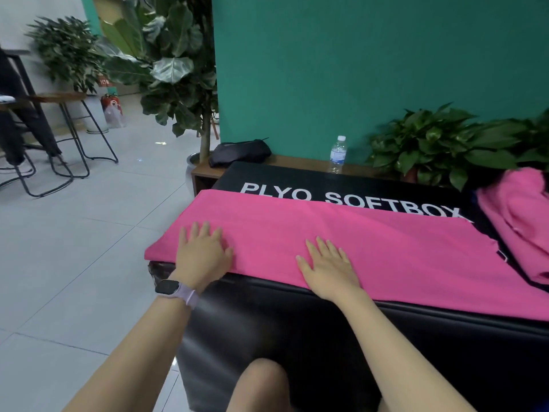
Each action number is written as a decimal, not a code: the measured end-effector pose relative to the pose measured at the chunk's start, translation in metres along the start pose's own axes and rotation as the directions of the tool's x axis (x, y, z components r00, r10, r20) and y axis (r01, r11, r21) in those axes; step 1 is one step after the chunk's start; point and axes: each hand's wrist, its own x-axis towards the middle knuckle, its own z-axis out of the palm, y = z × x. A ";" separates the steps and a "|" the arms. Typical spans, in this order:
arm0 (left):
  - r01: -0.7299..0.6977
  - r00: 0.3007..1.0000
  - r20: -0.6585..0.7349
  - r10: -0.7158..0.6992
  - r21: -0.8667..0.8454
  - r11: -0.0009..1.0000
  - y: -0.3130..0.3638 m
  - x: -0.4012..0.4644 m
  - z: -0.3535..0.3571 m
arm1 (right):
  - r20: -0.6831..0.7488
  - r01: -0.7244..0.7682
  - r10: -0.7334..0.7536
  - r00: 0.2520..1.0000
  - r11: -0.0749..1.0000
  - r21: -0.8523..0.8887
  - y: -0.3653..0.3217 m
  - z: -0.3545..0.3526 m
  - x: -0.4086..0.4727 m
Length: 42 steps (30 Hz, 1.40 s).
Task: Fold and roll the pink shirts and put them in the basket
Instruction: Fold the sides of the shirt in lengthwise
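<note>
While the folded bright-pink cotton shirt [341, 233] lay along the black padded box [297, 322], left hand [202, 251] and right hand [329, 269] pressed flat, fingers spread, likely smoothing it for rolling.

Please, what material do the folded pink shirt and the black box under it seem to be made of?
The folded pink shirt looks like soft matte knit fabric, probably cotton: it lies flat, without shine. The black box seems covered in smooth vinyl or faux leather: its front edge shows glossy highlights. What is inside cannot be seen.
</note>
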 end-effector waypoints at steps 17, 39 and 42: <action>-0.637 0.764 0.056 0.643 -0.094 0.765 0.257 0.040 0.010 | -0.280 -0.294 0.331 0.901 0.941 0.166 0.211 -0.085 -0.059; -0.838 0.516 -0.183 0.837 -0.310 0.449 0.397 0.132 0.043 | -0.416 -0.182 0.270 0.868 0.954 0.240 0.336 -0.067 -0.034; -0.816 0.514 -0.158 0.843 -0.394 0.423 0.396 0.135 0.041 | -0.428 -0.157 0.247 0.869 0.959 0.235 0.335 -0.067 -0.035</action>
